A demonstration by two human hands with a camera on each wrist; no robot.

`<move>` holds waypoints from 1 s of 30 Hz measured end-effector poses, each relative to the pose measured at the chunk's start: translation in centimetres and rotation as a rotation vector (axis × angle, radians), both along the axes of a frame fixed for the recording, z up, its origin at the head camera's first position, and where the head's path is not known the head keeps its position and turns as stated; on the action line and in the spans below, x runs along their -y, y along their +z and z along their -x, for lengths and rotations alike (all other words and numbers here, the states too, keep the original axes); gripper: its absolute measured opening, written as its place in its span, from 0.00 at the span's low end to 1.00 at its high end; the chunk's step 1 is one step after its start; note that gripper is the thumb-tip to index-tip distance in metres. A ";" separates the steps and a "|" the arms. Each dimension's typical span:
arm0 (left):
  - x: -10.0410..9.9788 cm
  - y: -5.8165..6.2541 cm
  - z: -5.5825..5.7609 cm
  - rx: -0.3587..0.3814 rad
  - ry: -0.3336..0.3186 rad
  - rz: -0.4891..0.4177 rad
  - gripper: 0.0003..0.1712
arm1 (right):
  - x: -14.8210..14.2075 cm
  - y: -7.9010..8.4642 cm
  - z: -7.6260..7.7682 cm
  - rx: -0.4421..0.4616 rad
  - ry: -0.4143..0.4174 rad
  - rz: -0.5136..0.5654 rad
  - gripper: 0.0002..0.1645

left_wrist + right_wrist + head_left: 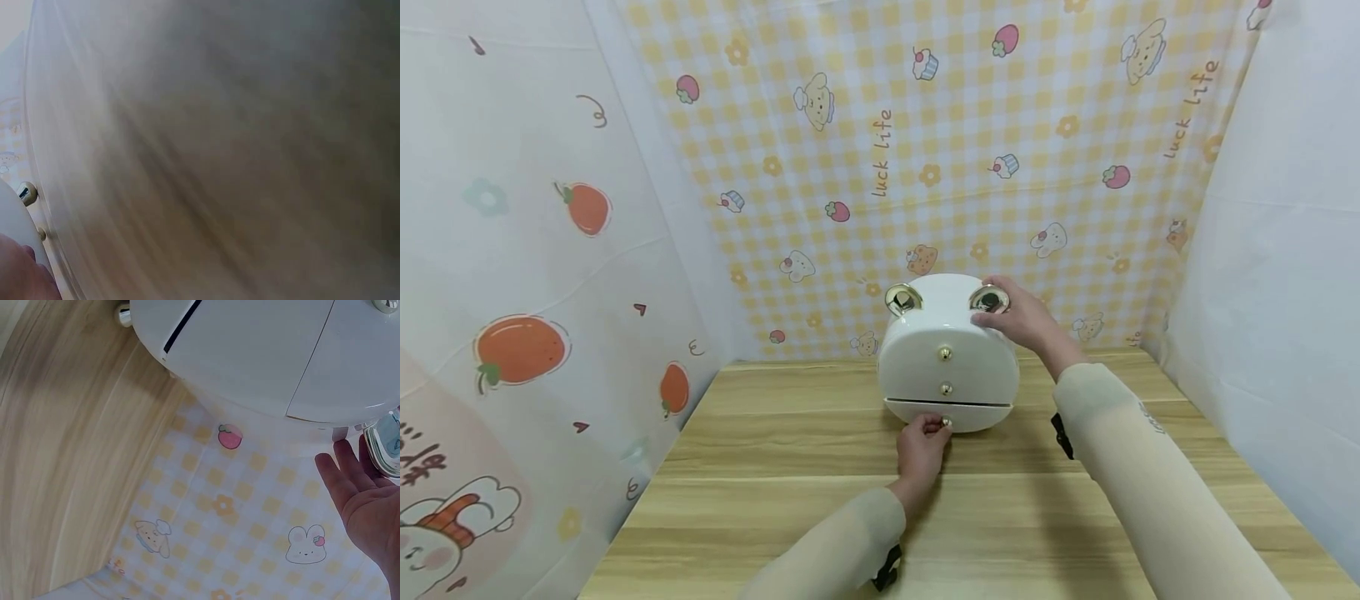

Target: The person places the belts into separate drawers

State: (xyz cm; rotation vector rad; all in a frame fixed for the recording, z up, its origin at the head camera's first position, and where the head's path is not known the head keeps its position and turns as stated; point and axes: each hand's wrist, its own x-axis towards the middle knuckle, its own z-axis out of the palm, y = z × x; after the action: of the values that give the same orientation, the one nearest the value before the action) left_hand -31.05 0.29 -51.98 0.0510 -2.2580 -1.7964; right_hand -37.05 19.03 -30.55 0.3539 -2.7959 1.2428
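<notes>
A glossy white rounded jewelry box (917,367) with gold knobs stands on the wooden table. My left hand (921,454) is at its low front, thumb and fingers pinching the small gold knob (947,422) of the bottom drawer (985,416). A thin dark gap runs along that drawer's top edge. At the box's upper right, my right hand (1021,315) rests against the box, thumb toward the front, beside the gold-rimmed round piece (989,298). In the right wrist view the fingers (353,472) of that hand reach out fairly straight along the box's side.
A matching gold-rimmed round piece (903,299) sits at the box's upper left. Two more gold knobs, an upper one (945,353) and a middle one (947,389), are on the front. Behind the wooden table (797,450) hangs a yellow checked cloth (850,167), with white cloths at both sides.
</notes>
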 end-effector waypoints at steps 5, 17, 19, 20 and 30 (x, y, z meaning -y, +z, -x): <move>-0.1 0.1 0.2 0.010 0.006 -0.010 0.05 | -0.1 0.0 -0.1 0.003 0.013 0.004 0.44; -0.1 0.0 1.1 -0.024 -0.002 0.004 0.05 | -0.1 0.2 -0.1 0.003 0.029 -0.017 0.45; -0.1 0.0 1.2 -0.017 -0.001 0.003 0.05 | -0.1 0.2 -0.1 0.003 0.028 -0.019 0.46; -0.1 0.0 1.2 -0.015 0.000 0.004 0.05 | -0.1 0.2 -0.1 0.005 0.028 -0.018 0.46; 0.1 0.0 1.3 -0.028 0.001 0.034 0.05 | -0.2 0.1 -0.1 0.001 0.031 -0.014 0.46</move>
State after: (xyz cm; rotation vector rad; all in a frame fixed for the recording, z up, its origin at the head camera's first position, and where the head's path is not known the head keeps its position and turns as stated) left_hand -32.35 0.24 -51.94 0.0203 -2.2684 -1.7469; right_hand -37.00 19.24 -30.45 0.3983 -2.8116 1.2308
